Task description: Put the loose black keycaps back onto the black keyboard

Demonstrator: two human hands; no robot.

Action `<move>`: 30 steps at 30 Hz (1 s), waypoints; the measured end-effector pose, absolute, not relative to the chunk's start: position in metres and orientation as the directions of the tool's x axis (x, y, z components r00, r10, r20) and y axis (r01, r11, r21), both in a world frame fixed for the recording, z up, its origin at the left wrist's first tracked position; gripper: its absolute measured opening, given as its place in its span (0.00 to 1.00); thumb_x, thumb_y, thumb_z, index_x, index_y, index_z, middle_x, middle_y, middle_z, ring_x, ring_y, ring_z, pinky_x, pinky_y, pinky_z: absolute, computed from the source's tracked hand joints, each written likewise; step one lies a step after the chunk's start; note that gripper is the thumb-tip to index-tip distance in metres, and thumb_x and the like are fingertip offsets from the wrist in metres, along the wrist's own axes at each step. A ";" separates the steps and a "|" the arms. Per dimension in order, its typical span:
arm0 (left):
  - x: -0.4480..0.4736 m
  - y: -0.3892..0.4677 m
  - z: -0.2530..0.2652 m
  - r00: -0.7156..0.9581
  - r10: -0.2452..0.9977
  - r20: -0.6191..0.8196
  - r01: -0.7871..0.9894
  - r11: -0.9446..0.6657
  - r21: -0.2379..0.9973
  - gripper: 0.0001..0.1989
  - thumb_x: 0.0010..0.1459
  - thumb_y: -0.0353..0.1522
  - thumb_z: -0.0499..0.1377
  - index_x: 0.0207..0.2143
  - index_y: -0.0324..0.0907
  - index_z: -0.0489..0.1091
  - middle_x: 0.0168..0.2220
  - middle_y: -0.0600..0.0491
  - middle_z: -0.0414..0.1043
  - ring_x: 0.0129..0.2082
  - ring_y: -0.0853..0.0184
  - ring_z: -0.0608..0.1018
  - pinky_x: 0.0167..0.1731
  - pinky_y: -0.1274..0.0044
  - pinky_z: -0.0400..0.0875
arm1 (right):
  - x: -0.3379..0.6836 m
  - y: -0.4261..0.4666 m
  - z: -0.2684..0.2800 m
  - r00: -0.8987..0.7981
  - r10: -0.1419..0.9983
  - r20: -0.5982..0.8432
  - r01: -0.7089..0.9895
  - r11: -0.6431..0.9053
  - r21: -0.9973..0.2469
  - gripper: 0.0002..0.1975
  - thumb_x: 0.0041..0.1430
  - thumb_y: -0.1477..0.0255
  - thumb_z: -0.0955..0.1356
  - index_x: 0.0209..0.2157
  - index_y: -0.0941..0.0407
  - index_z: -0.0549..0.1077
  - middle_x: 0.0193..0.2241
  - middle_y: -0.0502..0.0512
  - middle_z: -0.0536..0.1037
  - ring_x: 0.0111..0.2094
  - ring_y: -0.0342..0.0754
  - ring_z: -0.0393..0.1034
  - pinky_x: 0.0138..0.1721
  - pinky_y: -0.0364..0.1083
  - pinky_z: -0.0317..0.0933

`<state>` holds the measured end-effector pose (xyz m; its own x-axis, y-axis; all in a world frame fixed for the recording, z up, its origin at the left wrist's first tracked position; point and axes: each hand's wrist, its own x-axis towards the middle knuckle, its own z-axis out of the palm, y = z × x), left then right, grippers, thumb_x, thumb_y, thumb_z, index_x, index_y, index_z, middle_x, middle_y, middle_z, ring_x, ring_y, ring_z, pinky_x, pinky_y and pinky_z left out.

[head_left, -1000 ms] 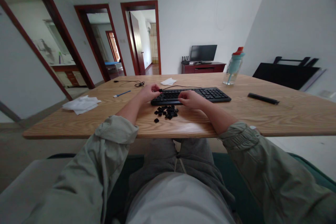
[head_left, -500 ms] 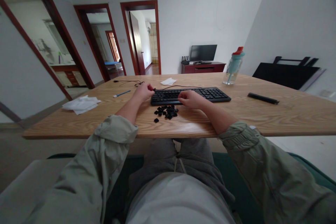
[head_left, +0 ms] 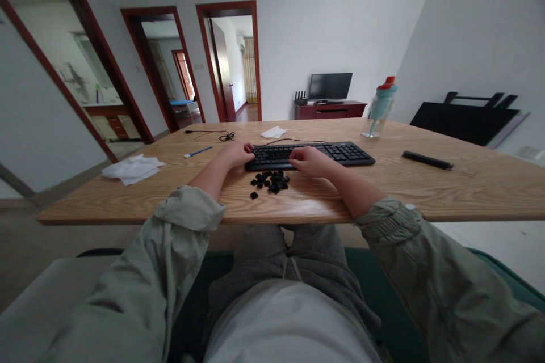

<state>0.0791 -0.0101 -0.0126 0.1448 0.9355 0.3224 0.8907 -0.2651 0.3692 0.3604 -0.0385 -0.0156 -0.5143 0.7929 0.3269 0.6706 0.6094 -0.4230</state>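
A black keyboard (head_left: 313,154) lies across the table, its left part showing rows that look partly stripped of keycaps. My left hand (head_left: 238,155) is at the keyboard's left end, fingers bent and pressed together; whatever is between them is hidden. Over the front middle edge of the keyboard rests my right hand (head_left: 310,160), closed, its fingertips turned down and what they hold not visible. Loose black keycaps (head_left: 272,181) lie in a heap just in front of the keyboard, with one single keycap (head_left: 254,195) nearer the table edge.
Left of the keyboard lie a blue-handled brush (head_left: 198,152), white tissues (head_left: 133,169) and a coiled cable (head_left: 226,136). Another tissue (head_left: 273,132) sits behind it. To the right stand a water bottle (head_left: 377,108) and, lying flat, a long black bar (head_left: 427,160).
My left hand has lowered slightly toward the keyboard's upper left corner, uncovering more of the coiled cable. My right hand and the keycap heap stay where they were.
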 end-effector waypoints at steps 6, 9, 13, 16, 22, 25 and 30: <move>0.082 -0.014 -0.012 0.225 0.920 0.320 0.898 -0.323 0.298 0.11 0.51 0.35 0.62 0.36 0.42 0.80 0.35 0.49 0.79 0.32 0.63 0.76 0.36 0.75 0.68 | 0.360 -0.040 -0.014 -0.512 0.796 0.324 0.670 0.606 -0.429 0.08 0.59 0.75 0.65 0.33 0.60 0.77 0.29 0.52 0.78 0.28 0.42 0.66 0.31 0.41 0.54; 0.083 -0.017 -0.011 0.182 0.904 0.387 0.882 -0.325 0.343 0.13 0.49 0.33 0.64 0.39 0.42 0.79 0.36 0.50 0.79 0.34 0.63 0.76 0.37 0.75 0.68 | 0.360 -0.041 -0.014 -0.510 0.799 0.320 0.669 0.601 -0.436 0.08 0.59 0.76 0.65 0.33 0.60 0.77 0.29 0.52 0.77 0.28 0.42 0.66 0.31 0.41 0.54; 0.086 -0.021 -0.008 0.155 0.875 0.459 0.854 -0.352 0.383 0.13 0.51 0.32 0.64 0.41 0.41 0.77 0.35 0.50 0.78 0.33 0.64 0.76 0.36 0.76 0.68 | 0.360 -0.041 -0.014 -0.509 0.801 0.315 0.668 0.598 -0.442 0.07 0.59 0.76 0.65 0.32 0.60 0.76 0.28 0.51 0.77 0.28 0.42 0.66 0.31 0.41 0.54; 0.087 -0.022 -0.007 0.196 0.864 0.464 0.849 -0.387 0.361 0.13 0.52 0.32 0.64 0.42 0.40 0.77 0.36 0.50 0.78 0.33 0.64 0.76 0.38 0.75 0.68 | 0.360 -0.039 -0.015 -0.512 0.800 0.313 0.668 0.600 -0.441 0.08 0.59 0.75 0.65 0.32 0.60 0.76 0.28 0.51 0.77 0.28 0.42 0.66 0.31 0.41 0.54; 0.086 -0.017 -0.010 0.242 0.855 0.458 0.829 -0.428 0.360 0.15 0.52 0.33 0.65 0.44 0.40 0.77 0.37 0.50 0.78 0.35 0.65 0.76 0.37 0.76 0.68 | 0.361 -0.037 -0.018 -0.522 0.787 0.329 0.656 0.617 -0.433 0.08 0.61 0.73 0.65 0.33 0.59 0.76 0.29 0.52 0.78 0.28 0.43 0.66 0.32 0.42 0.56; 0.085 -0.014 -0.013 0.251 0.868 0.429 0.818 -0.427 0.386 0.16 0.53 0.33 0.64 0.44 0.40 0.77 0.37 0.51 0.78 0.34 0.66 0.76 0.37 0.77 0.68 | 0.361 -0.036 -0.019 -0.520 0.791 0.323 0.661 0.612 -0.435 0.08 0.61 0.72 0.65 0.33 0.59 0.76 0.28 0.52 0.78 0.28 0.43 0.66 0.31 0.41 0.56; 0.087 -0.014 -0.014 0.227 0.891 0.394 0.827 -0.390 0.405 0.17 0.52 0.31 0.63 0.46 0.39 0.77 0.35 0.52 0.78 0.31 0.68 0.75 0.35 0.79 0.69 | 0.361 -0.033 -0.021 -0.521 0.787 0.330 0.657 0.617 -0.433 0.08 0.60 0.73 0.65 0.32 0.59 0.76 0.29 0.53 0.79 0.28 0.43 0.67 0.31 0.41 0.55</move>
